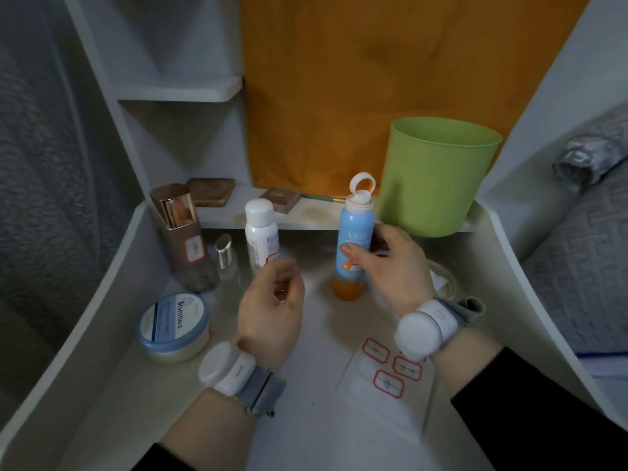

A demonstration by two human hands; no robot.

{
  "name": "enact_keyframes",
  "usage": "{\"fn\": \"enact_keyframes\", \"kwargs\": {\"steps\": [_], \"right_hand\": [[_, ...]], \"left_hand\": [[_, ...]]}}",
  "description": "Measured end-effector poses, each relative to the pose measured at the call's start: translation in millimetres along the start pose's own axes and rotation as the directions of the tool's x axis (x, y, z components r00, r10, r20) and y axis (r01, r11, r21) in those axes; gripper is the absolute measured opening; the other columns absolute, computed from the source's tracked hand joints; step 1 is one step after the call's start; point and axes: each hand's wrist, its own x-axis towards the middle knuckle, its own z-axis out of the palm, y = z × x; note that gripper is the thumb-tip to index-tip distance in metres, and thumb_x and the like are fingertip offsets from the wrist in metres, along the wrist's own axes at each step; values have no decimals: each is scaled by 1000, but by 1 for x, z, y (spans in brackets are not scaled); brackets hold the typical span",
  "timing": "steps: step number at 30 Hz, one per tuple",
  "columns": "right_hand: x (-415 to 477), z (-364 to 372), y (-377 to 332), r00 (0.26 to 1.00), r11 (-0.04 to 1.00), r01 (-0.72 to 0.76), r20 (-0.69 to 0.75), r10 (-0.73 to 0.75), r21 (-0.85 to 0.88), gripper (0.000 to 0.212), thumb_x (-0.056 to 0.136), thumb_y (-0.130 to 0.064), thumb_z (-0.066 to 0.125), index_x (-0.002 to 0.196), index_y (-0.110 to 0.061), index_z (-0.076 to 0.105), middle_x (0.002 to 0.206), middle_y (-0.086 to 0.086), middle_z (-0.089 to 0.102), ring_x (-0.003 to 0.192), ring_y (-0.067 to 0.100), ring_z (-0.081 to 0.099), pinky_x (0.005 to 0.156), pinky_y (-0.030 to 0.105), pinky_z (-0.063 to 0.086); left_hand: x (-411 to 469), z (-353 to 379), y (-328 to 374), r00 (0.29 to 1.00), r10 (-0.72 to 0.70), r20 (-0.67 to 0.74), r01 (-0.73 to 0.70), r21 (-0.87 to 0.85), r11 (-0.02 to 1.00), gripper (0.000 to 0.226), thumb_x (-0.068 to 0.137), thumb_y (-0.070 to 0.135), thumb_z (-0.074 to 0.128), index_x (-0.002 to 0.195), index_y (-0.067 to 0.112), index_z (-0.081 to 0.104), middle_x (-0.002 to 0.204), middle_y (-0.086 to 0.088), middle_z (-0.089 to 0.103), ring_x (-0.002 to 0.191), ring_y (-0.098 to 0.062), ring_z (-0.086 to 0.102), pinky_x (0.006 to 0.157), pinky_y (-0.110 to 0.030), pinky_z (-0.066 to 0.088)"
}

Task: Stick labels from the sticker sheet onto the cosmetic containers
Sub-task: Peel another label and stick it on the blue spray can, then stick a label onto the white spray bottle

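White dresser top point(153, 402): right hand point(394, 266) fingers wrapped round blue bottle point(356, 229); left hand point(272, 307) fingers loosely curled, empty

Four bottles point(355, 232); one jar point(173, 326); one sticker sheet point(360, 385) bearing three labels point(388, 383).

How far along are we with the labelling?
Done: the brown bottle and white spray bottle carry red-edged labels. In hand: the right hand grips the blue bottle, a red-edged label showing under the thumb. To do: the round jar and small glass bottle show none; three labels sit on the sticker sheet.
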Motion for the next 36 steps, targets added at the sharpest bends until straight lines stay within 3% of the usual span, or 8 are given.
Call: {"fn": "enact_keyframes", "kwargs": {"steps": [3, 5, 10, 14, 21, 25, 31, 36], "right_hand": [[-4, 2, 4, 999, 999, -16, -48, 17, 39, 38, 72, -35, 80, 104, -22, 63, 96, 1, 64, 81, 12, 61, 73, 25, 49], [-9, 3, 5, 996, 998, -25, -87, 30, 60, 39, 69, -32, 82, 98, -21, 59, 89, -1, 60, 73, 9, 56, 69, 24, 46], [-28, 7, 0, 997, 995, -25, -76, 32, 94, 28, 73, -18, 79, 90, -21, 57, 73, -10, 58, 61, -1, 52, 63, 11, 40], [-37, 15, -6, 1000, 997, -12, 28, 10, 74, 24, 75, -18, 77, 86, -28, 58, 71, -9, 58, 61, 2, 52, 68, 19, 46], [-39, 30, -7, 991, 994, -20, 134, 6, 109, 17, 79, -16, 73, 87, -27, 63, 69, -8, 58, 63, 6, 54, 70, 43, 57], [-36, 35, -5, 990, 993, -5, 143, -12, 119, 15, 80, -15, 72, 89, -25, 65, 68, -9, 59, 61, 4, 54, 69, 41, 57], [-39, 40, 4, 992, 993, 31, 121, -45, 118, 15, 81, -12, 71, 87, -25, 65, 65, -10, 60, 59, 5, 55, 65, 42, 57], [-42, 38, 17, 992, 995, 33, 118, -44, 95, 15, 80, -13, 72, 83, -26, 66, 62, -12, 59, 57, 4, 55, 62, 36, 56]], "left_hand": [[-3, -7, 1, 997, 70, -28, -67, 84, 994, 23, 88, 9, 63, 104, 26, 62, 94, 1, 64, 78, -5, 61, 70, -4, 42], [-5, -12, 3, 994, 109, -32, -103, 139, 985, 25, 88, 8, 63, 107, 25, 60, 99, 0, 58, 77, -6, 59, 67, -3, 39], [-7, -21, 4, 983, 176, -43, -159, 259, 953, 36, 87, 9, 64, 122, 12, 55, 111, 4, 42, 91, -13, 54, 80, -18, 43], [-10, -22, 0, 968, 242, -64, -206, 342, 917, 50, 84, 9, 69, 130, 8, 49, 127, -9, 43, 108, -21, 53, 93, -25, 39], [-7, -15, -5, 990, 143, 8, -137, 342, 930, 67, 88, 17, 63, 146, 8, 31, 148, -9, 37, 136, -22, 37, 103, -20, 27], [1, -9, -3, 997, 65, 34, -73, 326, 942, 71, 89, 20, 61, 149, 11, 24, 152, -9, 33, 138, -24, 36, 110, -36, 35], [18, 3, 1, 999, -23, -31, 32, 297, 954, 76, 88, 19, 64, 150, 12, 22, 152, -10, 33, 138, -29, 37, 112, -46, 35], [29, 11, -3, 996, -43, -77, 63, 286, 956, 77, 88, 20, 65, 150, 9, 21, 146, -16, 36, 133, -35, 40, 109, -44, 35]]}}
